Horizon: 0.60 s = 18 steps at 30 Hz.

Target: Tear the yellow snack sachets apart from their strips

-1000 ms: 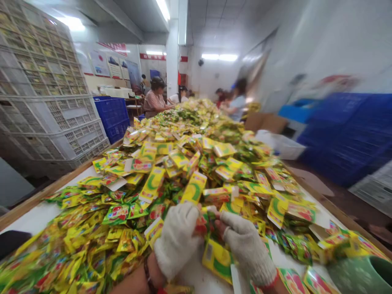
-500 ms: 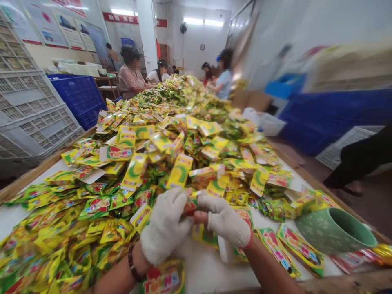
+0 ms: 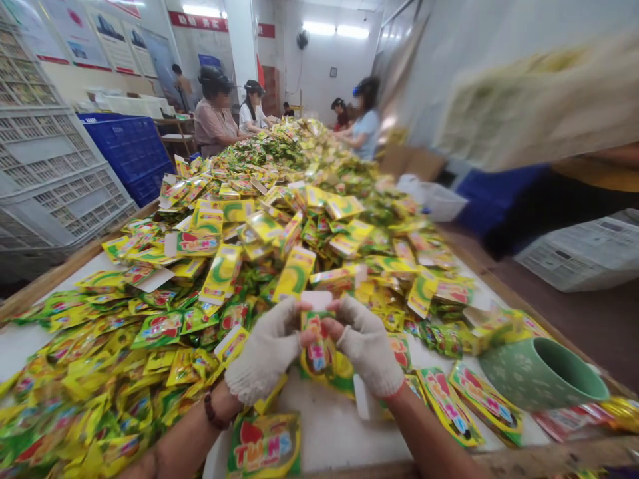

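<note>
Between my two hands stands a small yellow-green candy box [image 3: 316,339] with its white top flap raised. My left hand [image 3: 267,356], in a white fingerless glove, pinches the box's left edge. On the opposite edge my right hand [image 3: 367,342], gloved the same way, grips with thumb and fingers. Under and behind the hands spreads a heap of yellow candy boxes [image 3: 294,273]. Small green and yellow sachets [image 3: 160,329] pile up to the left. A larger flat TWINS packet [image 3: 264,444] lies near my left forearm, and flat TWINS packets [image 3: 449,406] rest by the right one.
A green patterned cup [image 3: 519,376] lies tipped at the table's right edge. White crates [image 3: 64,166] and a blue crate [image 3: 124,153] stand left. Several people work along the far table. At right, a person carries a blurred pale crate [image 3: 539,106] past another white crate [image 3: 584,249].
The box between my hands has come upright into view, its white flap now showing, and my hands have spread slightly apart. At right, a person has moved in lifting a pale crate.
</note>
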### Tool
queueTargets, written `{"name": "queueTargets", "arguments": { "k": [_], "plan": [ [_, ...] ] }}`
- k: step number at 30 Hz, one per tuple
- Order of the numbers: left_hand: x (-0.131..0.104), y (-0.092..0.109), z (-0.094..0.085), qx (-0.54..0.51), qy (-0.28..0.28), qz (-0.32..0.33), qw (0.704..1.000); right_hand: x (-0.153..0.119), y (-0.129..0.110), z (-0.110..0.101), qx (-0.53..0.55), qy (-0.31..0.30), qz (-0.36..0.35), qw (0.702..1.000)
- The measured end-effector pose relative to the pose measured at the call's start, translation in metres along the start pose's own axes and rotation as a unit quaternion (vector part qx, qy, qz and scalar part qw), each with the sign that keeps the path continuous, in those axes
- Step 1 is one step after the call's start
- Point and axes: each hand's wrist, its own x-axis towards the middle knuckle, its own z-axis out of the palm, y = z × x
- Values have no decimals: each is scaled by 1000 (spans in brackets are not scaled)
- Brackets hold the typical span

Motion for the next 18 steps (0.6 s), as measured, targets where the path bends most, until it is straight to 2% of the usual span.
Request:
{"name": "queueTargets", "arguments": {
  "k": [3,7,9,12,14,16,18],
  "plan": [
    [-1,2,-2,23,-5,-3,1000,-2,-2,-4,-39,-21,2,999],
    [-2,8,2,-42,2,0,999,-4,-3,0,29,25,2,999],
    [-3,8,6,-65,-42,-38,996,-4,-1,2,56,37,-24,997],
    [-7,5,10,-44,-121,-125,984,-3,3,2,72,32,-52,996],
    [-10,4,11,-7,-139,-161,977,-3,2,0,94,-9,-21,995],
    [-12,4,12,32,-135,-191,972,-6,-2,-2,113,-79,35,990],
    [-12,6,12,43,-130,-209,968,-9,-7,-3,89,-132,61,985]
  ]
}}
